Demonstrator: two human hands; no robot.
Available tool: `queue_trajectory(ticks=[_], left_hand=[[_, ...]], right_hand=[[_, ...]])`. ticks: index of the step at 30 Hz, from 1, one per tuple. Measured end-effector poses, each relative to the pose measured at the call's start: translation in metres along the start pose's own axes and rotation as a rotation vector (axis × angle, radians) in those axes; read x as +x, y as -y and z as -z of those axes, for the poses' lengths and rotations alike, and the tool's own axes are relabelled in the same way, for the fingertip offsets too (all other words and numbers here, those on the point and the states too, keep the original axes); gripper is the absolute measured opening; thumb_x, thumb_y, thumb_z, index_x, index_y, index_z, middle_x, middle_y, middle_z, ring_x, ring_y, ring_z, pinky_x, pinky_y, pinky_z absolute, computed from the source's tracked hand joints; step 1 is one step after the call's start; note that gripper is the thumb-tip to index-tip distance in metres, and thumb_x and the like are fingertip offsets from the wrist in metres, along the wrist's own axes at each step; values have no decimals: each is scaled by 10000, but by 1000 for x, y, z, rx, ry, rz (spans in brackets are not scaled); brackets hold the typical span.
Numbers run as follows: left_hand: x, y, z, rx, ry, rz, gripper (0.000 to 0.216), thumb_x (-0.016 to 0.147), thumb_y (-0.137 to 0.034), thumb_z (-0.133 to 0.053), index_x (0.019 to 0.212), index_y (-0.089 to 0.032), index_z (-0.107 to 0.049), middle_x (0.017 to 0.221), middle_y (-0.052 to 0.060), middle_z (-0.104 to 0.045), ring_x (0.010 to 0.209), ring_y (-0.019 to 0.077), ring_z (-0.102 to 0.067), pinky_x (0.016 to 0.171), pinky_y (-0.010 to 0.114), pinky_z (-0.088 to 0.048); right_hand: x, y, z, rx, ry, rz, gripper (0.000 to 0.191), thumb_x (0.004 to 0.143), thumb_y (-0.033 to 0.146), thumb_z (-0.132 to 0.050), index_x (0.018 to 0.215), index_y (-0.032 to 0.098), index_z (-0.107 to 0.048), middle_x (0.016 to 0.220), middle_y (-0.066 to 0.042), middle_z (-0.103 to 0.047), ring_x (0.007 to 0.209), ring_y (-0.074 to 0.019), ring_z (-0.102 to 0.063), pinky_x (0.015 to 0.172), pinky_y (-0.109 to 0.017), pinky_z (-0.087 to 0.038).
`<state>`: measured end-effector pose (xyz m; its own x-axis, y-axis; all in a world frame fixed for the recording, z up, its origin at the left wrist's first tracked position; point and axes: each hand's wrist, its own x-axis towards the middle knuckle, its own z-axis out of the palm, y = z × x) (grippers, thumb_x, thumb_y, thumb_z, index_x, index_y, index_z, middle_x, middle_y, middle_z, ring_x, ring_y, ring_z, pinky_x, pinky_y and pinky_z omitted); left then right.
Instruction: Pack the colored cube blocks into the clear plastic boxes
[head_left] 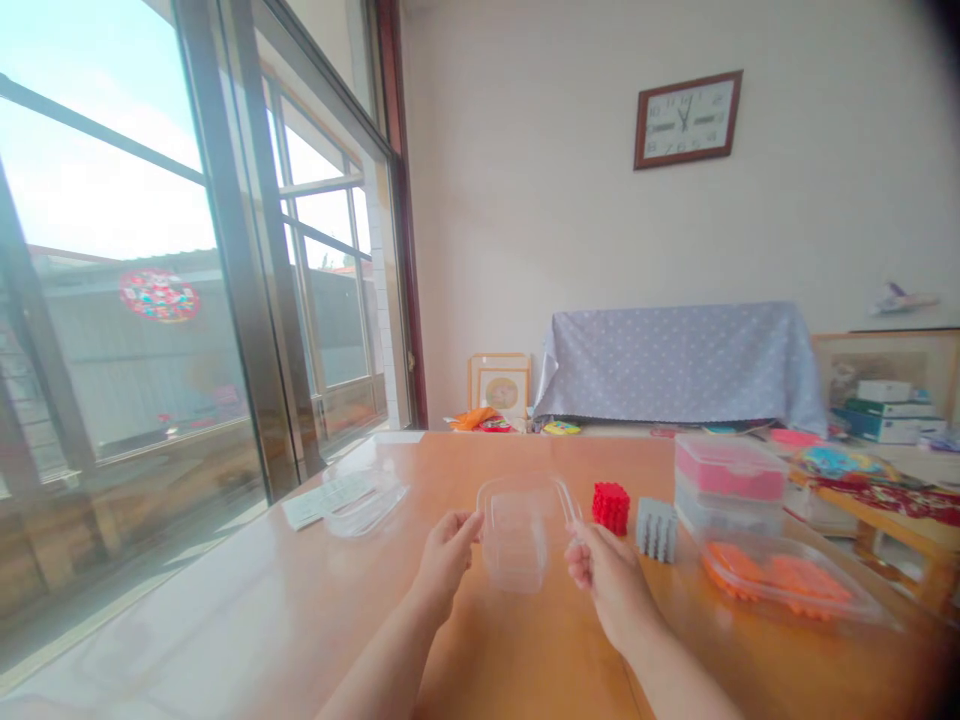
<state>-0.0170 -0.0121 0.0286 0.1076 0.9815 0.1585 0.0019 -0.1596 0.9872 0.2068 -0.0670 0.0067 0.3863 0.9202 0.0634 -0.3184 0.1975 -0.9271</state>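
Observation:
Between my two hands is a clear plastic container (517,540), gripped by its rim on both sides above the brown table. My left hand (448,555) pinches the left edge between thumb and fingers. On the right edge, my right hand (604,570) is closed in the same way. Nothing can be made out inside the see-through container. Just beyond my right hand stand a red block of stacked, notched pieces (611,508) and a similar grey block (656,530).
On the right, a clear container with orange pieces (787,580) sits before stacked boxes, the top one pink (727,468). A clear plastic lid (367,508) and a printed sheet (319,503) lie on the table (517,660) at left. Glass windows (120,350) border the left side.

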Motion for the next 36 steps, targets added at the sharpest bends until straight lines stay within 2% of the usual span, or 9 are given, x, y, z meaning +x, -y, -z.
queue_trajectory(ticks=[2, 4, 10, 14, 17, 21, 26, 30, 36], left_hand=[[1, 4, 4, -133, 60, 49, 409, 758, -536, -722, 790, -155, -577, 648, -19, -584, 440, 33, -361, 445, 184, -231], [3, 10, 9, -267, 37, 107, 370, 714, -449, -785, 784, -155, -572, 637, -24, -585, 434, 26, -388, 435, 167, -240], [21, 24, 32, -533, -277, 223, 321, 725, -290, -816, 799, -169, -528, 649, -22, -574, 502, 59, -553, 481, 160, -424], [30, 29, 38, -570, -362, 260, 281, 809, -294, -753, 888, -179, -508, 742, 18, -617, 623, 108, -657, 581, 201, -530], [28, 33, 33, -579, -354, 319, 291, 836, -332, -724, 950, -166, -514, 776, 56, -645, 671, 146, -686, 607, 238, -556], [16, 37, 17, -385, -147, 330, 386, 797, -443, -743, 971, -148, -566, 802, 66, -664, 641, 144, -666, 559, 230, -514], [1, 33, -1, -5, 60, 100, 591, 734, -535, -762, 1155, -155, -599, 919, 54, -668, 644, 119, -622, 568, 225, -455], [-4, 27, -10, 103, 190, 10, 577, 781, -558, -700, 1172, -151, -579, 806, 16, -637, 652, 135, -609, 594, 241, -449], [-14, 27, -20, 159, 470, -73, 380, 878, -529, -587, 828, -153, -613, 728, 18, -625, 628, 125, -560, 613, 245, -444]], right_hand=[[-2, -2, -1, 47, 56, -39, 397, 764, 513, -734, 911, 151, -670, 632, -5, -661, 520, -108, -560, 464, -202, -387], [-2, -3, -1, 81, 75, -73, 441, 761, 535, -737, 965, 149, -672, 677, -35, -693, 571, -133, -605, 495, -215, -431], [4, -9, 6, 59, -8, -90, 572, 764, 586, -708, 1133, 151, -654, 693, -47, -704, 603, -157, -625, 502, -226, -451], [2, -9, 7, -46, -22, -54, 516, 780, 582, -692, 1076, 160, -663, 678, -21, -675, 575, -135, -586, 493, -218, -420], [-4, -7, 4, -212, 37, 19, 420, 820, 578, -650, 914, 170, -665, 660, 4, -635, 552, -113, -542, 489, -212, -387], [-12, -8, -1, -439, 144, 79, 426, 894, 589, -533, 930, 187, -668, 648, 30, -584, 557, -110, -521, 522, -220, -388], [-12, -18, -5, -663, 226, 188, 475, 909, 579, -482, 1167, 221, -658, 624, 38, -569, 562, -146, -531, 526, -248, -390], [-5, -17, 2, -836, 109, 314, 422, 921, 535, -465, 1175, 260, -662, 610, 40, -560, 575, -166, -550, 544, -264, -381], [11, -3, 25, -944, -205, 382, 443, 888, 433, -490, 1234, 194, -629, 886, -59, -687, 802, -219, -659, 711, -311, -480]])
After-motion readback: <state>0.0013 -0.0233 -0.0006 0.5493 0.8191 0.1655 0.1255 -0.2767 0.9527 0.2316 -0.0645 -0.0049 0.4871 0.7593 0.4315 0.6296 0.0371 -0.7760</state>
